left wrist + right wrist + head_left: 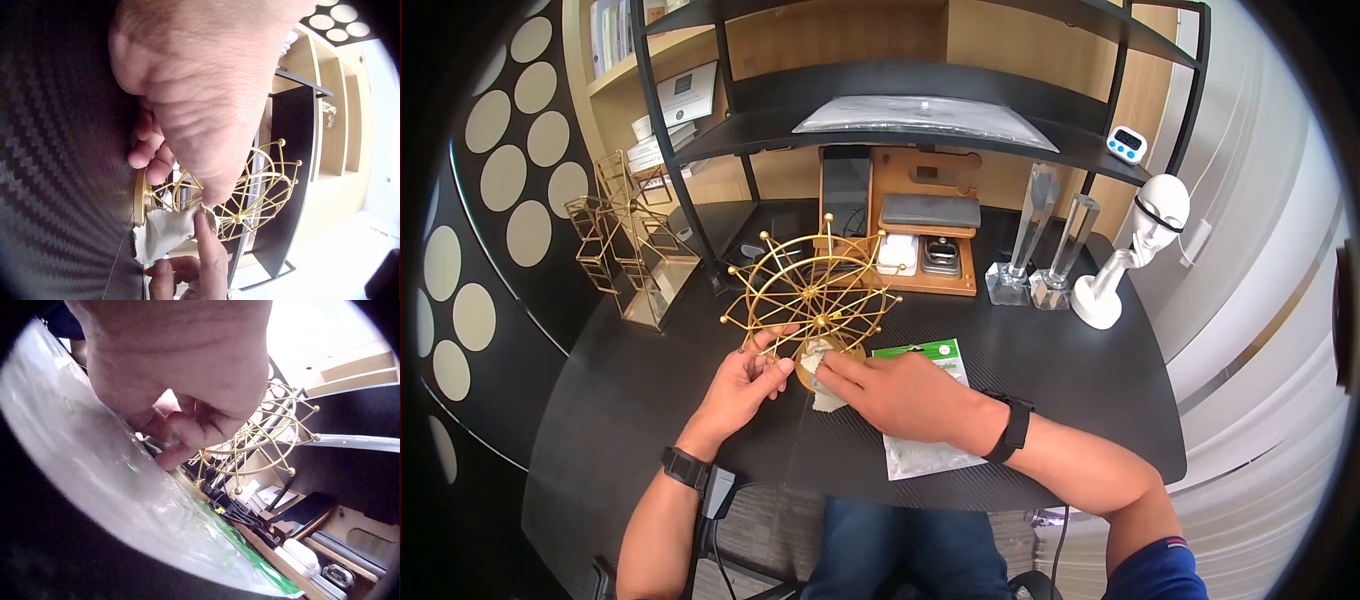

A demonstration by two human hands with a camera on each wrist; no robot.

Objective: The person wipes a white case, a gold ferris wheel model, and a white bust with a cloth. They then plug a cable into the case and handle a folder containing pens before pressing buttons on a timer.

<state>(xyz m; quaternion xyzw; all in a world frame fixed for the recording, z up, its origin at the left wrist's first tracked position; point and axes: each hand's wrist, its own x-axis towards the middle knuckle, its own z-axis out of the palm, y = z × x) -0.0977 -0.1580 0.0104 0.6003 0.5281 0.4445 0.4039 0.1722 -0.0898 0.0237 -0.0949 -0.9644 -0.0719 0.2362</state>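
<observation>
A gold wire Ferris wheel ornament [810,291] stands on the dark desk on a round gold base [140,197]. At its lower left side is my left hand [745,388], thumb and fingers curled at the wheel's rim and gripping it. My right hand [900,395] pinches a pale grey cloth [164,232] against the lower front of the ornament, over the base. Part of the cloth hangs below the fingers, in front of the base. In the right wrist view the right hand's palm hides most of the cloth, while the wheel [250,440] shows behind it.
A green and clear plastic packet [925,458] lies beneath the right forearm. Behind stands a wooden organizer [925,210] with a phone and cases. Crystal trophies [1032,240] and a white figurine [1115,260] stand right; another gold wire ornament [635,245] stands left. A black shelf [750,130] spans above.
</observation>
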